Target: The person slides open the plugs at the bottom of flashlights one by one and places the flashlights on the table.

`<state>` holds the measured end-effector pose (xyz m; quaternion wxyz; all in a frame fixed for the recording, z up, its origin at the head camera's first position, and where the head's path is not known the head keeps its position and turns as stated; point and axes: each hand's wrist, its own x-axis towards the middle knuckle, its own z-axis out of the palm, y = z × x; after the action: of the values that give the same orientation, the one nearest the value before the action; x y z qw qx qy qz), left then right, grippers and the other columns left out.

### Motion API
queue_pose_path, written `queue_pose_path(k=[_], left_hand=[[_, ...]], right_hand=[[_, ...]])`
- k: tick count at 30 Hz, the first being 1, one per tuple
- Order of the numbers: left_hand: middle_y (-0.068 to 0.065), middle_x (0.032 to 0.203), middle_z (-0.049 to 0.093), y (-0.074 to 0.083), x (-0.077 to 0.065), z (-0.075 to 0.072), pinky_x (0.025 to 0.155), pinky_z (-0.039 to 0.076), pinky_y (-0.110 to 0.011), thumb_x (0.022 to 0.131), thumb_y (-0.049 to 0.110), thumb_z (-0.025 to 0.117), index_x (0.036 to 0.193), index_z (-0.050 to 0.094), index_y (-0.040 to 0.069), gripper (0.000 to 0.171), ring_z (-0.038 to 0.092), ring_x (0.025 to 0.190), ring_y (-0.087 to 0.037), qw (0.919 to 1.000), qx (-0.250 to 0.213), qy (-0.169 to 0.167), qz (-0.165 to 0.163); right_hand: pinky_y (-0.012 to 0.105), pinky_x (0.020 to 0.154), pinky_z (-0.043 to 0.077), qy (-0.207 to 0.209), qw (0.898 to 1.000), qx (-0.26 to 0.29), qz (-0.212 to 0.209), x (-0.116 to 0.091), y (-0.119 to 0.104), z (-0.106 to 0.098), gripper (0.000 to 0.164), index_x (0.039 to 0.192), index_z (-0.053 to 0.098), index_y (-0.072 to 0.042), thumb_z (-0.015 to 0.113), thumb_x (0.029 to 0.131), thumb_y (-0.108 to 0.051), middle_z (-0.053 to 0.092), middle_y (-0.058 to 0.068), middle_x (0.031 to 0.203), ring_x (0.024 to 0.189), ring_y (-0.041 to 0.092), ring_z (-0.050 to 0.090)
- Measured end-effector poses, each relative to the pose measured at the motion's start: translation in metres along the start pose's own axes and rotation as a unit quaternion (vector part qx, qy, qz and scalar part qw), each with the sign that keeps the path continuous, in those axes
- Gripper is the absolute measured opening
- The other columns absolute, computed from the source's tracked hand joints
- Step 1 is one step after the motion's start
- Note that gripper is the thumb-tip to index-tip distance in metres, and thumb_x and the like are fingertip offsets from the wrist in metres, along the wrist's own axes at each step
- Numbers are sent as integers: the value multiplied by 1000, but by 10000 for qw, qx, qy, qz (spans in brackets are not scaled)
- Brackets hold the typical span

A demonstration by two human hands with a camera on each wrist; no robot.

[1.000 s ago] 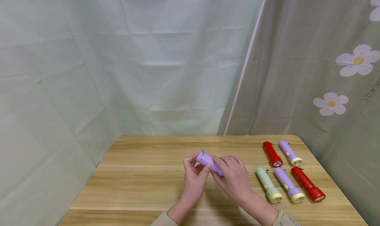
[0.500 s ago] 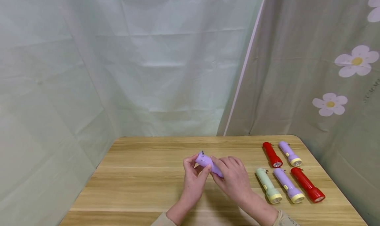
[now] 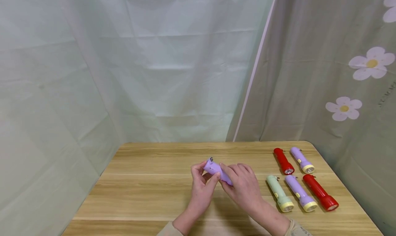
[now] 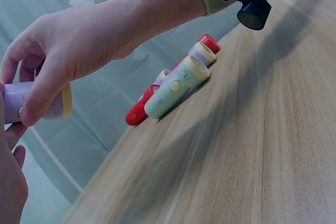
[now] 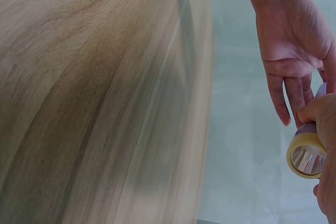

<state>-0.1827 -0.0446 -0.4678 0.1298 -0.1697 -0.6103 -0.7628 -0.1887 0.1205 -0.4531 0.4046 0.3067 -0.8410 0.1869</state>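
Note:
A purple flashlight [image 3: 216, 169] is held up over the middle of the table, its tail with a small metal clip pointing up and left. My left hand [image 3: 201, 189] grips it near the tail, thumb on the near side. My right hand [image 3: 244, 184] holds the head end and hides most of it in the head view. The left wrist view shows the right thumb lying by the yellow button on the flashlight [image 4: 53, 107]. In the right wrist view the yellow-rimmed lens of the flashlight [image 5: 306, 156] faces the camera.
At the table's right lie a green flashlight [image 3: 279, 193], two purple flashlights [image 3: 300, 193] and two red ones, in two rows, lenses toward the near side. The wooden table [image 3: 139, 184] ends against pale curtains [image 3: 176, 74]; a flowered curtain [image 3: 297, 74] hangs on the right.
Both hands keep their hold on the purple flashlight, nearly still. The metal clip at its tail stands slightly more upright than a second ago.

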Motion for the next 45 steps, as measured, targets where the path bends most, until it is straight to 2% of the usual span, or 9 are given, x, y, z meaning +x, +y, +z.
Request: queue_pose_path(k=[8, 17, 24, 30, 38, 45], left_hand=[[-19, 135, 49, 0, -1, -1, 86, 58, -31, 97, 3, 68, 138, 30, 4, 55, 61, 114, -33, 9999, -2, -80, -87], [-20, 134, 49, -1, 0, -1, 85, 58, -31, 98, 1, 67, 138, 30, 4, 55, 60, 114, -35, 9998, -26, -181, -29], [-22, 133, 49, -2, 0, -2, 85, 58, -31, 98, 0, 66, 139, 30, 3, 54, 61, 113, -33, 9997, -26, -230, -5], [-23, 133, 49, -2, 0, -2, 87, 57, -30, 98, 0, 66, 138, 30, 3, 54, 60, 114, -34, 9996, -26, -275, -9], [-21, 133, 48, -2, -1, -3, 87, 58, -31, 99, 2, 65, 139, 30, 3, 53, 61, 114, -31, 9994, 80, -324, 31], [-21, 133, 48, 0, -1, -3, 86, 58, -32, 99, 3, 66, 139, 29, 4, 54, 61, 114, -32, 9993, 96, -344, -63]], right_hand=[[48, 88, 52, -183, 9998, 29, 110, -2, 0, 0, 54, 126, 72, -13, 90, 76, -21, 72, 0, 98, 87, 21, 66], [48, 86, 53, -83, 10000, 9, 52, -2, 1, 0, 56, 126, 72, -13, 91, 73, -20, 72, 0, 97, 86, 20, 66], [47, 89, 51, -289, 9995, -2, 154, -3, 1, -1, 55, 128, 71, -13, 89, 77, -22, 71, 1, 99, 88, 20, 66], [47, 86, 52, -153, 9999, -38, 65, -4, 1, 0, 56, 126, 71, -12, 91, 74, -21, 72, 1, 98, 86, 21, 66], [47, 87, 51, -165, 9998, -53, 46, -4, 1, 0, 55, 127, 71, -12, 88, 76, -21, 71, 1, 98, 86, 21, 66], [48, 86, 52, -82, 10000, -14, -3, -4, 1, 0, 55, 126, 72, -12, 90, 74, -20, 71, 1, 97, 85, 21, 66]])
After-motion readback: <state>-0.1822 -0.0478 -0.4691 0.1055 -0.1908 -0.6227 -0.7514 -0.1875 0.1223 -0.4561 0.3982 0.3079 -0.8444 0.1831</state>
